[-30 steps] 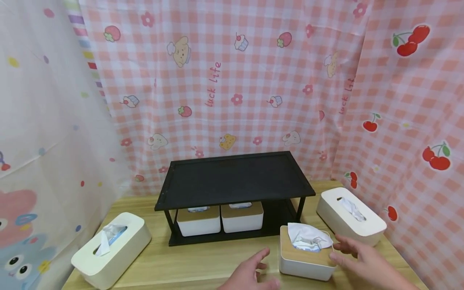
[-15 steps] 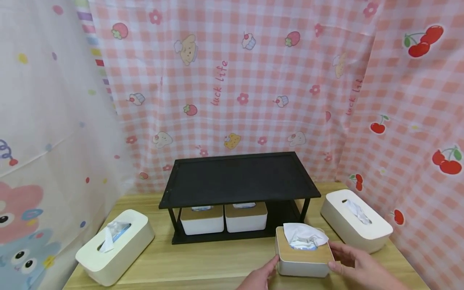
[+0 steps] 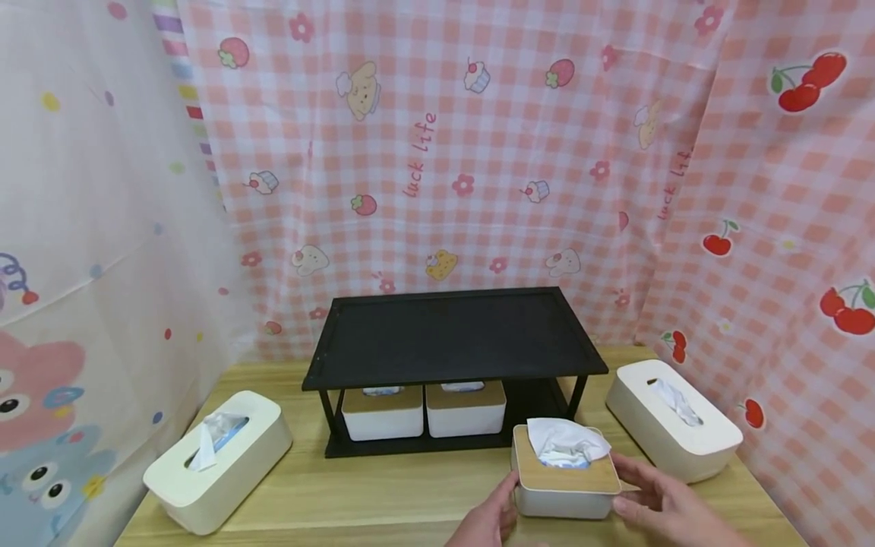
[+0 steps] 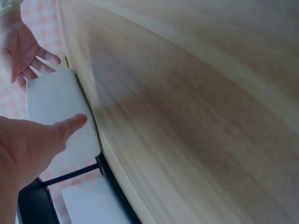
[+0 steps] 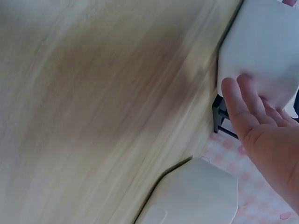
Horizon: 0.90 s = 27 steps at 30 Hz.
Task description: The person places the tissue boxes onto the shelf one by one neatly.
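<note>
A short white tissue box (image 3: 564, 504) with a wood-coloured lid stands on the table at the front right, a white tissue sticking out of its top. My left hand (image 3: 487, 518) touches its left side near the front corner, fingers and thumb extended in the left wrist view. Against its right side rests my right hand (image 3: 661, 503). The right wrist view shows that hand (image 5: 266, 119) with nearly straight fingers along the white wall of the box (image 5: 261, 42). The underside of the box is hidden.
Behind is a black two-tier rack (image 3: 451, 338) with two similar wood-lidded tissue boxes (image 3: 383, 422) on its lower shelf. Long cream tissue boxes stand at the left (image 3: 229, 479) and right (image 3: 673, 425), the latter close to my right hand. Patterned curtains enclose the wooden table (image 3: 383, 494).
Both hands have come in to the sides of the short tissue box, the left one from apart. The box has shifted slightly left and toward the rack. The head view has turned slightly.
</note>
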Motion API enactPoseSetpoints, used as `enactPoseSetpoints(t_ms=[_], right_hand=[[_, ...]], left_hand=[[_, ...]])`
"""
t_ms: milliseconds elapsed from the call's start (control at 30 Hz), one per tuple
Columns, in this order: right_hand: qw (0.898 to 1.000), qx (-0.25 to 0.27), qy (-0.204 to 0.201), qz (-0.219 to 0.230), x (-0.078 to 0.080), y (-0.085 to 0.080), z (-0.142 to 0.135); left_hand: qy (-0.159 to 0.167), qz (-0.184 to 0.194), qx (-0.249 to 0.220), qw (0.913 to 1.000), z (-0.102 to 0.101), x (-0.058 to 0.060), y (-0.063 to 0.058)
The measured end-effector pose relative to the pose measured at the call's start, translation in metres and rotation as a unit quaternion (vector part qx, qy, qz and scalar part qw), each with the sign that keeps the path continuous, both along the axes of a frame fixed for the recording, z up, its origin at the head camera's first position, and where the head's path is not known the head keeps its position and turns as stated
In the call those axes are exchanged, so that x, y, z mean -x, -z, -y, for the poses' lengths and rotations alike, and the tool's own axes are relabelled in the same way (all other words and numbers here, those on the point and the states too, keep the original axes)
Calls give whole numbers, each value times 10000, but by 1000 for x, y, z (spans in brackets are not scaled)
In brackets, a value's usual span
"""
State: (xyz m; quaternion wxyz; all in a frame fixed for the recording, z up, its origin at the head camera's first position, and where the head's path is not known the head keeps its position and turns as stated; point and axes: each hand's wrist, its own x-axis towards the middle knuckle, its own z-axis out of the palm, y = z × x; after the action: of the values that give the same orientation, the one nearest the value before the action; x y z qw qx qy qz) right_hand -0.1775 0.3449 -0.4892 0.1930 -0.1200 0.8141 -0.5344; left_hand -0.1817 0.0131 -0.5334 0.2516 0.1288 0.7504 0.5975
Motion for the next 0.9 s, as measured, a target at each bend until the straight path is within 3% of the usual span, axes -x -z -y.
enactPoseSetpoints(t_ms=[133,467,667,900], right_hand=[[9998,166,66,-7,0,4,3],[9992,89,316,-243,-3,4,11],[9970,-304,542,-458,-3,-2,17],[9909,-474,935,-846,3,-12,26]], left_hand=[[-286,74,-489,9984,0,-12,-21],[-355,265,-1214,9916,-4,-17,-20],[-401,358,-1137,9921,-6,-14,-19],[-206,32,-1032,9944,-5,-3,-29]])
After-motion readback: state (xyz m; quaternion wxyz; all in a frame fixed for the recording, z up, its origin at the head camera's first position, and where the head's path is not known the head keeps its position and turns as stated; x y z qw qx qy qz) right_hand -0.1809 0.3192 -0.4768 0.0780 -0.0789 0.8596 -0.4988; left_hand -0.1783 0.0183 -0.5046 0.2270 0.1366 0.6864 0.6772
